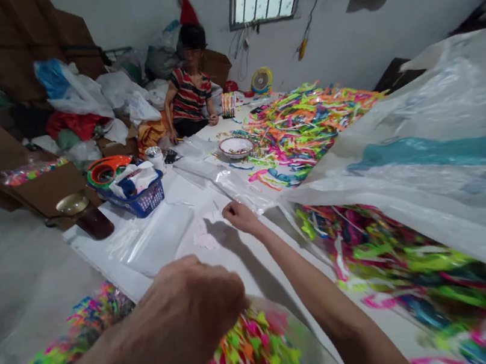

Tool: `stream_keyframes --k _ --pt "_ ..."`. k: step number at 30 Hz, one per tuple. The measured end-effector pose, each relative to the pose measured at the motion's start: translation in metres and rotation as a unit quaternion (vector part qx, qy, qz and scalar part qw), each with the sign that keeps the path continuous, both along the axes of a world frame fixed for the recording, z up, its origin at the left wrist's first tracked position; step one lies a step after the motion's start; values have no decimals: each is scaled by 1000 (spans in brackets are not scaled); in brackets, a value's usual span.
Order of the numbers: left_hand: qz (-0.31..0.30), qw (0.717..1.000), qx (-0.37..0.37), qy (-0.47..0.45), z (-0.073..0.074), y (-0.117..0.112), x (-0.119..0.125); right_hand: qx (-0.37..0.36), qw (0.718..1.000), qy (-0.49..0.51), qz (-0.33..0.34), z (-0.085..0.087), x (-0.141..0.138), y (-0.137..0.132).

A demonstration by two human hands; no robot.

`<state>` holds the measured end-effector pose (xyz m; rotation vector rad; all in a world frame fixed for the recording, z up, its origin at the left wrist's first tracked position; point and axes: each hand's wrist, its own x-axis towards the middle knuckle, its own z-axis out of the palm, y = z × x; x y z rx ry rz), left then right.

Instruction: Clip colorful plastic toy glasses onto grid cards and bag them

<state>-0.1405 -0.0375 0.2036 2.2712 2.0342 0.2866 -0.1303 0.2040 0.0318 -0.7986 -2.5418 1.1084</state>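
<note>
My left hand [185,315] is closed near the bottom of the view, gripping the top of a clear bag of bright plastic pieces [254,350] in pink, green and orange. My right hand [239,216] is stretched forward over the white table [114,268], fingers pinched on a small white paper piece [212,218] beside flat clear bags [160,237]. What the fingertips press on is small and hard to make out.
A big clear sack of colourful pieces [414,229] fills the right. A loose heap of them [302,121] and a white bowl [236,146] lie further on. A blue basket [143,200] stands left. A person in a striped shirt [190,95] sits at the far end.
</note>
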Motion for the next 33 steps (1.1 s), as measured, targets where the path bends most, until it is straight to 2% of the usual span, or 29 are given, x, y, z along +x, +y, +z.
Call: stream_keyframes --k 3,5,7,8,10,12,15,18,22,25,31,33 --pt "30 999 -38 -15 0 14 -9 -156 974 162 26 65 70 -16" --pt "28 998 -42 -26 -1 24 -14 -191 955 227 22 118 118 -41" --pt "25 998 -32 -40 -1 32 -17 -199 959 195 47 168 156 -74" --pt "22 998 -27 -47 0 35 -17 -196 965 155 73 188 168 -91" --pt "14 998 -17 -58 1 39 -15 -173 975 71 120 212 181 -120" --pt "6 998 0 -60 4 41 -10 -123 980 -10 153 217 180 -137" --pt "-1 999 29 -42 7 38 0 2 977 -129 170 205 165 -142" --pt "0 999 50 7 9 30 9 139 950 -228 159 190 148 -144" --pt "33 995 61 70 11 21 16 282 901 -321 70 180 134 -156" --pt "44 993 69 89 13 17 15 367 871 -321 59 180 140 -165" --pt "72 991 55 102 15 9 11 394 884 -228 110 195 175 -186" --pt "77 990 55 102 15 10 11 404 873 -219 162 196 177 -195"
